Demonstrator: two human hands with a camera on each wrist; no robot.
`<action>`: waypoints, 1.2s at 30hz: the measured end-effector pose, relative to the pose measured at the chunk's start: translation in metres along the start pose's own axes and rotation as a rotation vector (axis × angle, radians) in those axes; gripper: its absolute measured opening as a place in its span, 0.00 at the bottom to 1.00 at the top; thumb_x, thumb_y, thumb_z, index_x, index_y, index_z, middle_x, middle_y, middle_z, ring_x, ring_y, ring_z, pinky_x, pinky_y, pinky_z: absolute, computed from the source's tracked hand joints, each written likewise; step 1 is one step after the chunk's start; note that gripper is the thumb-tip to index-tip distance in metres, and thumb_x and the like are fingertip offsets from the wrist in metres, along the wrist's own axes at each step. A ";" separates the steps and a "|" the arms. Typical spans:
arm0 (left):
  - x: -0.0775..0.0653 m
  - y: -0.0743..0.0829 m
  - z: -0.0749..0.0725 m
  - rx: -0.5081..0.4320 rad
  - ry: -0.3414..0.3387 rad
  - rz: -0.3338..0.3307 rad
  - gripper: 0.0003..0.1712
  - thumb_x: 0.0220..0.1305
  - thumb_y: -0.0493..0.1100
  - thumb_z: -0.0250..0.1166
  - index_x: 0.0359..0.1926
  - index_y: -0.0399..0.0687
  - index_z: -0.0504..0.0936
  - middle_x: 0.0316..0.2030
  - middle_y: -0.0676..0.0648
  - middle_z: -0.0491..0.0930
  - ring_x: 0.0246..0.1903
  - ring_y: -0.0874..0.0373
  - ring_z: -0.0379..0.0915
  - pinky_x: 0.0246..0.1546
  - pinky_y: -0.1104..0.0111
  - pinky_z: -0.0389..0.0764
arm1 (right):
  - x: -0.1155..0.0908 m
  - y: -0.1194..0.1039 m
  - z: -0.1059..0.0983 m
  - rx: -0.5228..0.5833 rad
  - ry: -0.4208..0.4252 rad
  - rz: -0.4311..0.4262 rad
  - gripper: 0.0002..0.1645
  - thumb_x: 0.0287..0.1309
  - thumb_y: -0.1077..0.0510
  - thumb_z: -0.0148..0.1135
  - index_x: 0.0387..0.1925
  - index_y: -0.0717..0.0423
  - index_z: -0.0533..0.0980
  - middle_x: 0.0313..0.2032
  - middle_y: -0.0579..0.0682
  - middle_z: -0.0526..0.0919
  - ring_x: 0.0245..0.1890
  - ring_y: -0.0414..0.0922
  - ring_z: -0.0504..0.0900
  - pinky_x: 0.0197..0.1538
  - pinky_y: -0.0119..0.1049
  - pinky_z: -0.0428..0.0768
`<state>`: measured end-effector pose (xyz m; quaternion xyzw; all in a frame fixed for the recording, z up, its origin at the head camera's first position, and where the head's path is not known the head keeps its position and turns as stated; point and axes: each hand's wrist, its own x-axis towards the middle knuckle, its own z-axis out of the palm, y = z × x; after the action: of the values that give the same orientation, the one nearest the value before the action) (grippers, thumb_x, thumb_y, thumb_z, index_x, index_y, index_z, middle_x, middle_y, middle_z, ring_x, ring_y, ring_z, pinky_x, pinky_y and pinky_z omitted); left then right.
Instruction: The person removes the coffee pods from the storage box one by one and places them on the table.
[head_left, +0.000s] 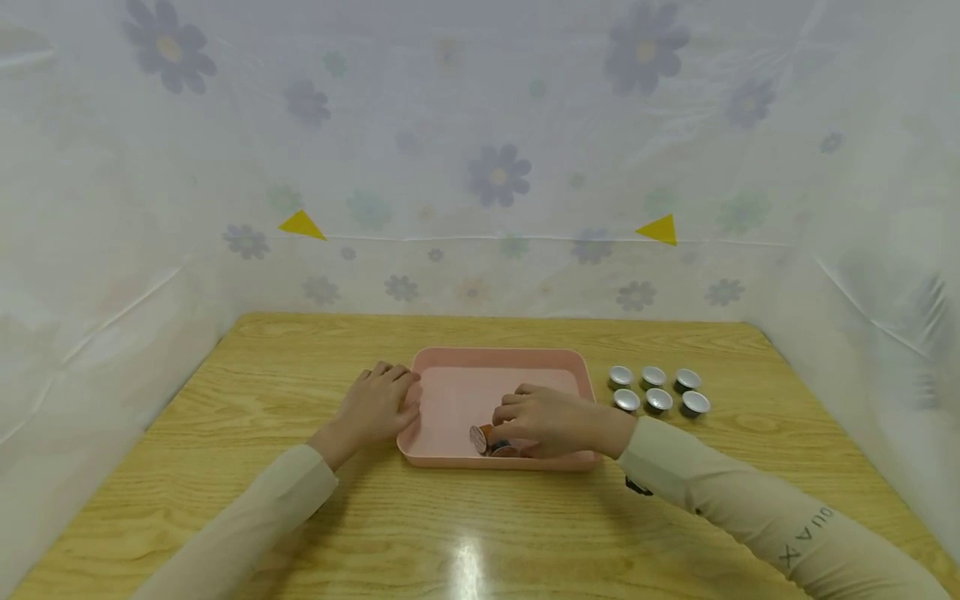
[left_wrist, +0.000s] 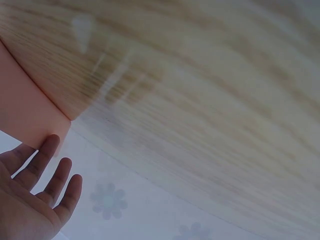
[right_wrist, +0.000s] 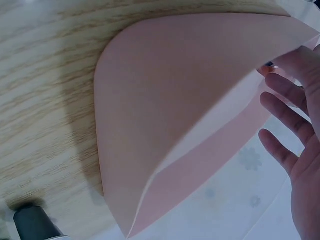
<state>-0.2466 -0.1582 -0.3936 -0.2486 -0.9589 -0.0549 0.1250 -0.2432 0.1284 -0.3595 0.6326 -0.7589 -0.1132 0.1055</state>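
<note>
A pink tray lies on the wooden table. My left hand rests against its left rim; in the left wrist view the fingers are fairly straight, with one fingertip touching the tray wall. My right hand reaches inside the tray near the front wall. Between its thumb and index finger it pinches an orange coffee capsule, tipped with its lid to the left. Right beside that, a dark coffee capsule lies partly under the fingers. In the right wrist view the other fingers spread loosely.
Right of the tray stand several dark coffee capsules with silver lids, in two rows. A flower-patterned sheet hangs behind the table and along both sides. Two yellow triangles mark the back sheet.
</note>
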 end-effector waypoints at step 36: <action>0.000 0.002 -0.002 0.003 -0.015 -0.005 0.22 0.58 0.51 0.58 0.51 0.46 0.76 0.49 0.47 0.76 0.51 0.48 0.68 0.49 0.52 0.72 | 0.008 -0.001 0.002 0.101 0.011 0.013 0.08 0.61 0.49 0.53 0.36 0.43 0.77 0.32 0.37 0.79 0.34 0.36 0.74 0.37 0.31 0.74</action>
<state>-0.2453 -0.1570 -0.3918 -0.2464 -0.9605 -0.0519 0.1181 -0.2446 0.1204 -0.3618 0.6329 -0.7670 -0.0707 0.0785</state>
